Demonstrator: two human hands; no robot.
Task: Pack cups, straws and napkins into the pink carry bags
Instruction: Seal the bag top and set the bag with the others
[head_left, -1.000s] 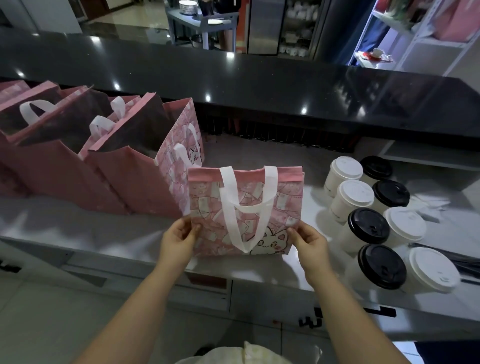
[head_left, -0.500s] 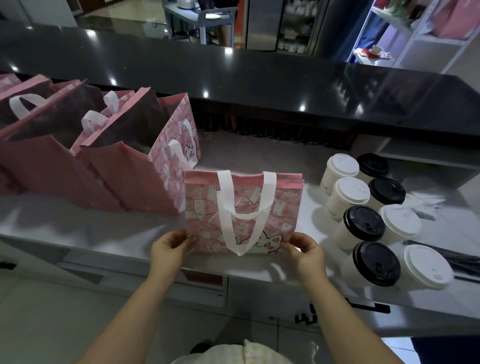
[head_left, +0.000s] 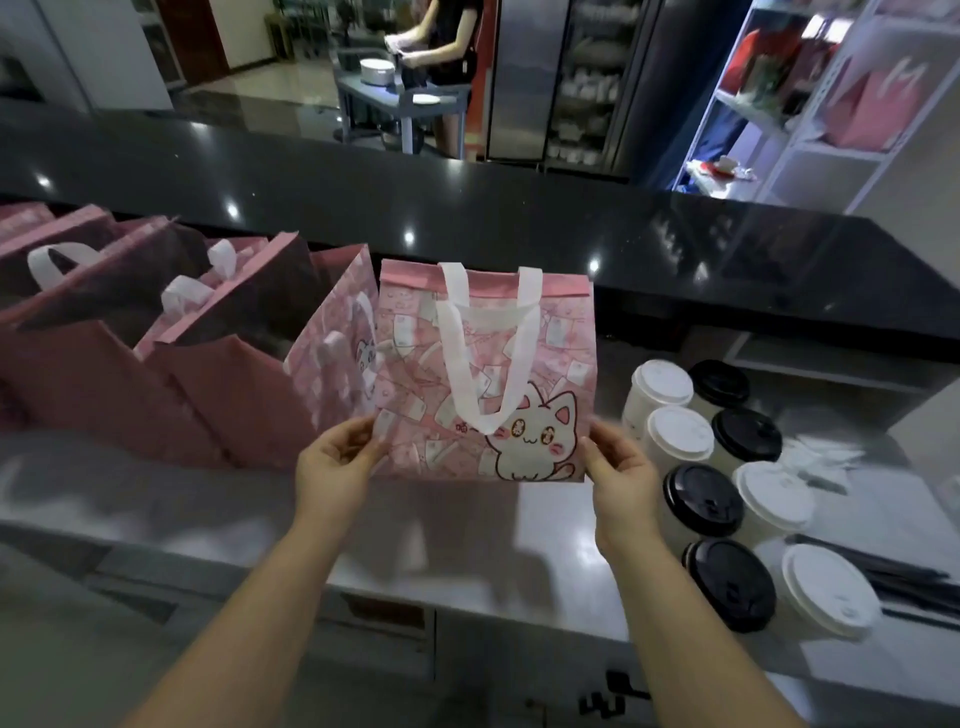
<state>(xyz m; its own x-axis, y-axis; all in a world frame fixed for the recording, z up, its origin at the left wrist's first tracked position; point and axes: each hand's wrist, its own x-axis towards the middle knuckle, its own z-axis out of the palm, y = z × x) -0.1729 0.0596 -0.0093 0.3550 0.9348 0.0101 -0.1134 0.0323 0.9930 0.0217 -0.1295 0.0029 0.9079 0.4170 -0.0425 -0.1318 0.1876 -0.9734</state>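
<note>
The left hand (head_left: 332, 462) and right hand (head_left: 618, 467) pinch the lower corners of a flat pink carry bag (head_left: 485, 374), held upright between them: soft matte fabric, white looped handle, cartoon cat print. Round-lidded cups (head_left: 727, 504) stand right of the right hand on the tabletop (head_left: 457, 540).

bag (head_left: 415, 374): pink, white cat print | lids (head_left: 704, 500): black, white

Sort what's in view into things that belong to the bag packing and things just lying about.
For the job: flat pink bag, pinched at its lower corners by the left hand and right hand; open pink bags at the left; lidded cups; dark straws beside them.
Just about: black counter; shelf rack; person at a cart behind.
</note>
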